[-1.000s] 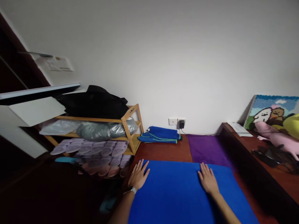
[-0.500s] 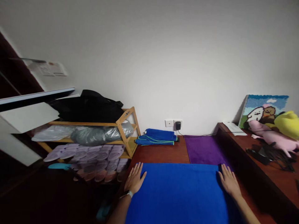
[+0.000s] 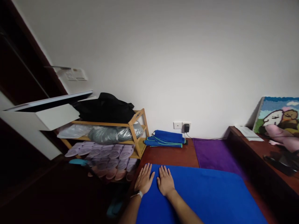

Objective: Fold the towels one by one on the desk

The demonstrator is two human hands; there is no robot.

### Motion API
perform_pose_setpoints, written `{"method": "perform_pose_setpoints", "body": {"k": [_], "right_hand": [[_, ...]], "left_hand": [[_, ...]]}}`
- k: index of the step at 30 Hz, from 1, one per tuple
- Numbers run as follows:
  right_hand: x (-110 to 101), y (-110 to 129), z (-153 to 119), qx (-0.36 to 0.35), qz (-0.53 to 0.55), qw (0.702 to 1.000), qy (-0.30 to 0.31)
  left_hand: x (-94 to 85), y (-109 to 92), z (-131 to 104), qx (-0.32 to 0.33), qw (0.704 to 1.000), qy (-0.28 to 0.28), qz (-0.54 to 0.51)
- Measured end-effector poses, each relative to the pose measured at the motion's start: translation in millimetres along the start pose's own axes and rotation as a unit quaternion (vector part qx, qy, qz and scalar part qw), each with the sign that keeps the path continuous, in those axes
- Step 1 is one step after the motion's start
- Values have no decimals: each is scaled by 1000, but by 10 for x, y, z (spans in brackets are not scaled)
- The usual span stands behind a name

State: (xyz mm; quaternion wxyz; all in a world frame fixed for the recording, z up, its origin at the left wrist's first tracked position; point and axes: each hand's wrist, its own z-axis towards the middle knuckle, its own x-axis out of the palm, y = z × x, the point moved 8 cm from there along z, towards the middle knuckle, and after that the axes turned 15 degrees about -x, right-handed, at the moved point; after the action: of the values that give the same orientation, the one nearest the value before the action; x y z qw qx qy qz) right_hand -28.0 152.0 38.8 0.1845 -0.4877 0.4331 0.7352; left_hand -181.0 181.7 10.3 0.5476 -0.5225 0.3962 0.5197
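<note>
A large blue cloth (image 3: 205,193) lies spread flat on a reddish-brown wooden surface (image 3: 173,156). Flat near the cloth's far left corner rests my left hand (image 3: 144,179), fingers extended, with a watch on the wrist. My right hand (image 3: 165,180) lies palm down on the cloth just to the right of it, fingers stretched out, a small gap between the two. Neither hand grips anything. Beyond the cloth sits a folded blue cloth with green edging (image 3: 164,139), and a purple cloth (image 3: 215,154) lies flat to its right.
A wooden rack (image 3: 137,133) on the left holds a black bag (image 3: 107,109), plastic-wrapped items and lilac slippers (image 3: 105,151). A black plug (image 3: 186,128) is in the wall socket. On the raised ledge at right are papers (image 3: 249,133), a picture (image 3: 275,115) and a pink plush toy (image 3: 282,137).
My right hand has moved left across the blue cloth, from its right corner to beside my left hand. The view has turned somewhat to the left.
</note>
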Motion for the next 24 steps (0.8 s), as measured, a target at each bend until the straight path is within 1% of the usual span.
{"method": "perform_pose_setpoints", "body": {"k": [2, 4, 6, 7, 8, 10, 14, 16, 18, 19, 21, 22, 24], "right_hand": [[60, 9, 113, 16, -4, 1000, 7], [28, -63, 110, 27, -10, 1000, 6], [-76, -239, -38, 42, -24, 999, 3], [-149, -376, -172, 54, -35, 998, 0], [-233, -549, -347, 71, -49, 996, -4], [-433, -984, -797, 109, -82, 991, -17], [-887, -2046, -1887, 179, -156, 971, -33], [-1108, -2585, -2416, 232, -175, 956, -34], [-1300, -3010, -2840, 269, -183, 945, -38], [-1377, -3173, -3005, 283, -184, 940, -41], [-1484, -3395, -3236, 301, -181, 935, -46], [-1515, -3457, -3307, 307, -177, 934, -48], [-1544, -3502, -3371, 309, -171, 934, -51]], "left_hand": [[-1, 3, -13, -2, 1000, 4, 2], [-16, 0, -27, -4, 1000, 2, 4], [-38, -6, -36, -5, 1000, -5, 2], [-47, -8, -39, -6, 1000, -9, 0], [-53, -9, -39, -6, 1000, -13, -1], [-55, -9, -34, -6, 1000, -21, -4], [-39, -3, -8, -4, 999, -32, -7], [-19, 3, 10, -4, 1000, -30, -7], [3, 15, 31, -3, 1000, -28, -8], [14, 23, 42, -2, 1000, -28, -8], [34, 44, 65, -1, 1000, -30, -9], [44, 54, 76, -1, 999, -31, -9], [61, 67, 92, -1, 1000, -30, -7]]}}
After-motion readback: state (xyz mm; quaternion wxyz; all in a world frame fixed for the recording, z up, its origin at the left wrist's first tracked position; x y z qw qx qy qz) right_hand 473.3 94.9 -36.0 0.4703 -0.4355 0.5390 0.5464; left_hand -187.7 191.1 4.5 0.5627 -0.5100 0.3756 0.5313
